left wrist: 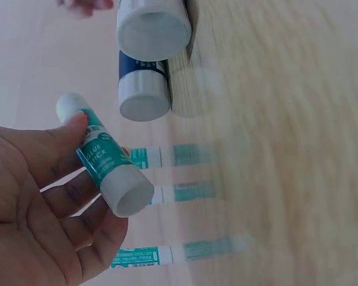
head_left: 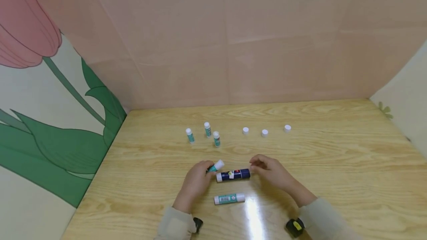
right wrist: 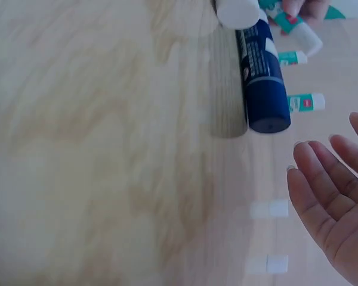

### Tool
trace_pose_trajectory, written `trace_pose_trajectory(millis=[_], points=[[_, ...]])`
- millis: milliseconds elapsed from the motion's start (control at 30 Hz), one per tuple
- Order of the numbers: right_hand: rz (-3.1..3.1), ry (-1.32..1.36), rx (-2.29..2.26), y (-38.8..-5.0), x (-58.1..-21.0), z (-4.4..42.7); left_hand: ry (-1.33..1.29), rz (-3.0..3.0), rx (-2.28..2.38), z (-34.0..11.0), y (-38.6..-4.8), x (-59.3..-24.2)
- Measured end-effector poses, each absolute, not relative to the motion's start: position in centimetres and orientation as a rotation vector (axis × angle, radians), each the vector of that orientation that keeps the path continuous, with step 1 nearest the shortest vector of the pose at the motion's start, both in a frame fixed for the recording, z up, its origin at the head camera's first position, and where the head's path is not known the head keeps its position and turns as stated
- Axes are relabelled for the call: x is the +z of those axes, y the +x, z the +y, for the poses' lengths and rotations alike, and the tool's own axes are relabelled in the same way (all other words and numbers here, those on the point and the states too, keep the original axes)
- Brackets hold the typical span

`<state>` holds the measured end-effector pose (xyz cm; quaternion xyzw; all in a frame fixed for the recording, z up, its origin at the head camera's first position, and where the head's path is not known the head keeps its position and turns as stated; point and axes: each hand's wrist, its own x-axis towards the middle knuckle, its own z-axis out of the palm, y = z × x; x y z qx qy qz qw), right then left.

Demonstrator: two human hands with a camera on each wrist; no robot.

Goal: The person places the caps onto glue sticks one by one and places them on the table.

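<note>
My left hand (head_left: pixel 197 181) pinches a green glue stick (left wrist: pixel 104 152) with white ends between thumb and fingers, tilted and raised off the table. Just right of it lies a dark blue glue stick (head_left: pixel 235 175) with a white base, on its side. Beyond that stick's dark end is my right hand (head_left: pixel 272 172), its fingers loosely bent and holding nothing; the right wrist view shows a gap between the fingertips and the stick. Nearer my body, another green glue stick (head_left: pixel 229 199) with white ends lies sideways on the table.
Three small green glue sticks (head_left: pixel 217 140) stand upright farther back on the wooden table (head_left: pixel 333 158). To their right sit three white caps (head_left: pixel 264 133), spaced apart. A pinkish cloth-like backdrop (head_left: pixel 233 66) rises behind the table's far edge, with a tulip-patterned panel (head_left: pixel 50 140) at left.
</note>
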<state>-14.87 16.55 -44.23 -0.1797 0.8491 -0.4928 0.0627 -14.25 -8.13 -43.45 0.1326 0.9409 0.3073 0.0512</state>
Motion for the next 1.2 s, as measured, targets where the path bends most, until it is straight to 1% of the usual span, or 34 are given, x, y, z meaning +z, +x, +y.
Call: trace_pose_trajectory(millis=[367, 900, 1200], points=[[2.604, -0.506, -1.458, -15.2, -44.7, 17.8, 0.336, 2.867, 0.876, -8.8, -14.7, -43.7], [2.729, -0.403, -1.475, -15.4, -44.2, 19.1, 0.303, 2.788, 0.694, -9.0, -14.6, -43.7], [2.864, -0.412, -1.323, -15.9, -44.5, 20.7, 0.31, 2.753, 0.661, -8.8, -14.6, -43.9]])
